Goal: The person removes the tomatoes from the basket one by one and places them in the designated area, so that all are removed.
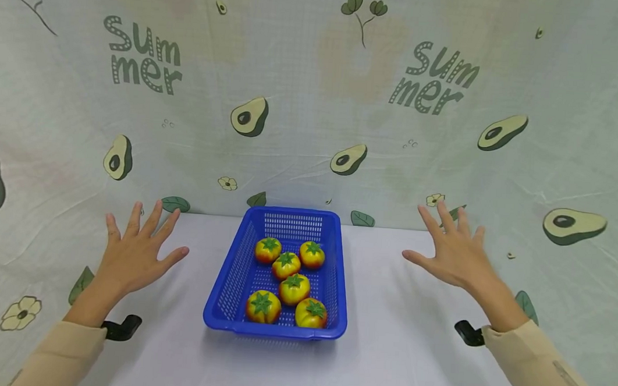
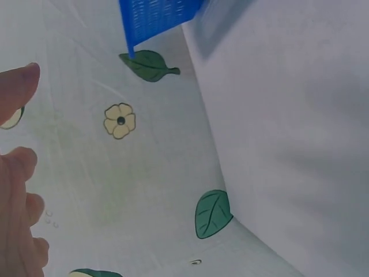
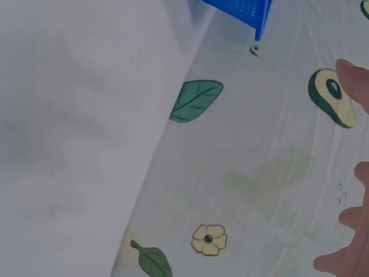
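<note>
A blue plastic basket (image 1: 274,330) with slotted walls stands on the white table in the middle of the head view. Inside it lie several yellow-and-red tomato-like fruits (image 1: 294,289) with green star-shaped tops. To the basket's left, my left hand (image 1: 136,257) is held in the air, fingers spread, touching nothing. My right hand (image 1: 455,253) hovers on the other side, likewise spread and holding nothing. Each wrist view catches only a corner of the basket at its top, with fingertips of the left hand (image 2: 17,196) and the right hand (image 3: 351,219) at the outer edges.
A pale curtain (image 1: 305,59) printed with avocados, leaves, flowers and "summer" lettering rises behind and beside the white table (image 1: 385,348). Black wrist mounts (image 1: 122,328) show near both beige sleeves (image 1: 541,368).
</note>
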Demonstrator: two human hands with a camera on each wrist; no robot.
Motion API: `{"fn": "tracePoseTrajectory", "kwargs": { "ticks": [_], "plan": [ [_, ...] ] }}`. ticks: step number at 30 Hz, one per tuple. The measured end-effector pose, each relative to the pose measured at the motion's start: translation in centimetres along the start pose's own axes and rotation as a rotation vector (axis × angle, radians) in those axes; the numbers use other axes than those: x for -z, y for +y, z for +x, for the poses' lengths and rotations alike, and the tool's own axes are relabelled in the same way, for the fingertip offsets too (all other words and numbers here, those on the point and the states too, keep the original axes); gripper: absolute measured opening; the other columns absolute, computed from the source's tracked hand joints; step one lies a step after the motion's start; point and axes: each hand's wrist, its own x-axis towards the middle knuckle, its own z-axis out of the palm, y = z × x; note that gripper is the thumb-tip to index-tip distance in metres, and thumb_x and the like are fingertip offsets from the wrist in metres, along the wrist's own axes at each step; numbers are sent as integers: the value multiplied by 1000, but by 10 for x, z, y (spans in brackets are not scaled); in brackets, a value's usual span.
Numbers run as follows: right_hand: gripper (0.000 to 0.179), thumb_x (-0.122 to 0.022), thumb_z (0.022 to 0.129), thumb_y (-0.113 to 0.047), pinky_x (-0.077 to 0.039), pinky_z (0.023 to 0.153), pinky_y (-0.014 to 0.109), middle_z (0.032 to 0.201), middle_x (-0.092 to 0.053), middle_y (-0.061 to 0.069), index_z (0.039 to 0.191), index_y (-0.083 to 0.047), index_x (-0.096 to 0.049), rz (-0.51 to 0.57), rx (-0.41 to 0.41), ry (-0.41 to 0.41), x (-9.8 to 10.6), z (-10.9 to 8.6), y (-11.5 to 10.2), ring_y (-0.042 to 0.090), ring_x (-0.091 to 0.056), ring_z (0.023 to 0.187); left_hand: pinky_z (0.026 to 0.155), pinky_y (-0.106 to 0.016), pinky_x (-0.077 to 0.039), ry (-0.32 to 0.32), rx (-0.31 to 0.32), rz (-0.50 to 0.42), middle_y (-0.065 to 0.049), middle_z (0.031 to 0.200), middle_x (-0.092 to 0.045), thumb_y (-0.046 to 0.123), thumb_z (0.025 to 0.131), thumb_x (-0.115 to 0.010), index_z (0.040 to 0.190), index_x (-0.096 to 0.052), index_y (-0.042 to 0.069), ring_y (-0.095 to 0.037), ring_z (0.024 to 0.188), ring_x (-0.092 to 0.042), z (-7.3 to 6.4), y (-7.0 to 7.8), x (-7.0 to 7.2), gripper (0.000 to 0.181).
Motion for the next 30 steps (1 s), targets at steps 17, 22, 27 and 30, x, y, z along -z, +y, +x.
{"fn": "tracePoseTrajectory", "kwargs": {
  "ticks": [17, 22, 27, 30],
  "plan": [
    [104, -58, 80, -74, -13, 103, 79, 163, -4, 16, 158, -28, -8, 74, 139, -60, 9, 44, -35, 55, -11, 142, 99, -77, 16, -28, 11, -263, -25, 160, -10, 60, 92, -53, 158, -12, 17, -53, 144, 3, -9, 26, 3, 88],
    [102, -63, 80, -70, -23, 105, 74, 163, -10, 14, 158, -28, -13, 141, 195, -59, 6, 58, -50, 46, -17, 145, 100, -79, 9, -64, 35, -403, -26, 159, -10, 54, 94, -55, 158, -13, 15, -53, 144, 1, -13, 34, 0, 86],
    [100, -63, 79, -70, -28, 104, 72, 163, -11, 10, 158, -30, -15, 220, 231, -102, 5, 71, -64, 42, -19, 145, 102, -80, 0, -136, 74, -552, -23, 161, -4, 51, 95, -55, 158, -8, 19, -49, 146, 3, -17, 43, -4, 85],
    [100, -63, 79, -71, -29, 104, 71, 164, -10, 8, 157, -33, -14, 264, 245, -132, 3, 78, -71, 40, -18, 146, 99, -82, -10, -165, 93, -611, -21, 162, -3, 50, 96, -55, 158, -8, 21, -49, 146, -1, -19, 49, -5, 84]
  ]
}}
